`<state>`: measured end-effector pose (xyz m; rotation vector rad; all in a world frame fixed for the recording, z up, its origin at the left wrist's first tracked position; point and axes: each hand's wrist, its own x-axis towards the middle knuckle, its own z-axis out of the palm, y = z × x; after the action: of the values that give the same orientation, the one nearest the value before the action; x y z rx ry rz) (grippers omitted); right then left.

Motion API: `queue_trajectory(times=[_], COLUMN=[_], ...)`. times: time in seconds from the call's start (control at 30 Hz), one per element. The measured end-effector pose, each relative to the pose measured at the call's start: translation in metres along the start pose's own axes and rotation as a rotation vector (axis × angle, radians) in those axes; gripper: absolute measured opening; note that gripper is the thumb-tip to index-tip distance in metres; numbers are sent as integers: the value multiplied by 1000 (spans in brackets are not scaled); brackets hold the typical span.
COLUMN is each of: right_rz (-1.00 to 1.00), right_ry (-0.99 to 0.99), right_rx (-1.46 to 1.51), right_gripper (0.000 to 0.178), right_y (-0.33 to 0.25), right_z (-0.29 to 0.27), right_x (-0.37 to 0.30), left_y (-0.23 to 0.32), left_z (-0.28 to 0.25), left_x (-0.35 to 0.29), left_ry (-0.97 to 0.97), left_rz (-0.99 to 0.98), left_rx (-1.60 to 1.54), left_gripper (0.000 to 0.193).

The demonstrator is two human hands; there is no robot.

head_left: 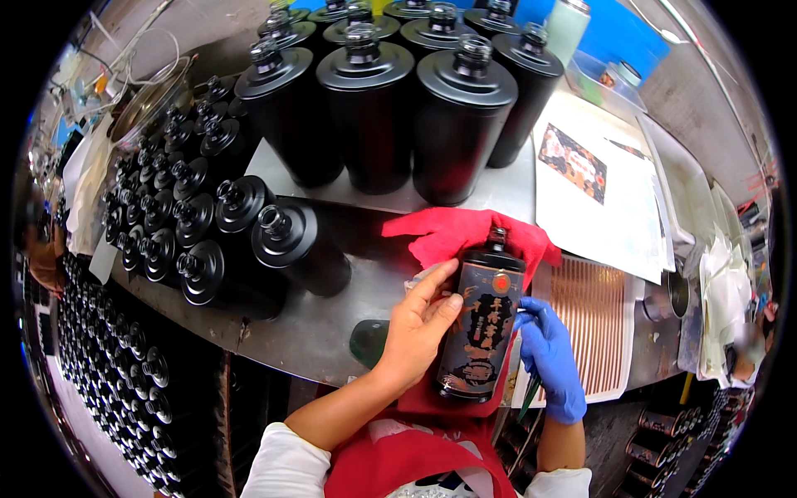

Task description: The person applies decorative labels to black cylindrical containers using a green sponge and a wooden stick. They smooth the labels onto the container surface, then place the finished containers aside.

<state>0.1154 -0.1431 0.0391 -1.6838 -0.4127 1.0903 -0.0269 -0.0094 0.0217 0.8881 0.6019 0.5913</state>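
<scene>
A black bottle with a decorated label of copper and grey print leans over a red cloth in front of me, its glass neck pointing away. My bare left hand grips its left side, thumb and fingers against the label's edge. On the other side, my right hand wears a blue glove and has its fingertips bent in at the bottle's right edge. A thin dark pointed tool, its kind unclear, sticks out below the gloved fingers. The red cloth lies bunched behind the bottle's neck.
Plain black bottles crowd a raised board at the back, and more stand at left. A sheet of copper-striped labels lies right of my glove, below white papers. A dark green object sits near the table edge.
</scene>
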Motion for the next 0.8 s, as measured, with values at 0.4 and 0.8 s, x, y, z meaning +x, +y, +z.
queue_trajectory(times=[0.4, 0.8], right_rz=[8, -6], right_ry=[15, -40], right_rx=[52, -27], right_gripper=[54, 65], right_y=[5, 4], right_z=[0, -3], right_x=[11, 16], left_y=[-5, -19], left_z=[10, 9], left_x=[25, 36], left_ry=[145, 153], left_rz=[6, 58], left_rx=[-82, -61], left_gripper=[58, 36])
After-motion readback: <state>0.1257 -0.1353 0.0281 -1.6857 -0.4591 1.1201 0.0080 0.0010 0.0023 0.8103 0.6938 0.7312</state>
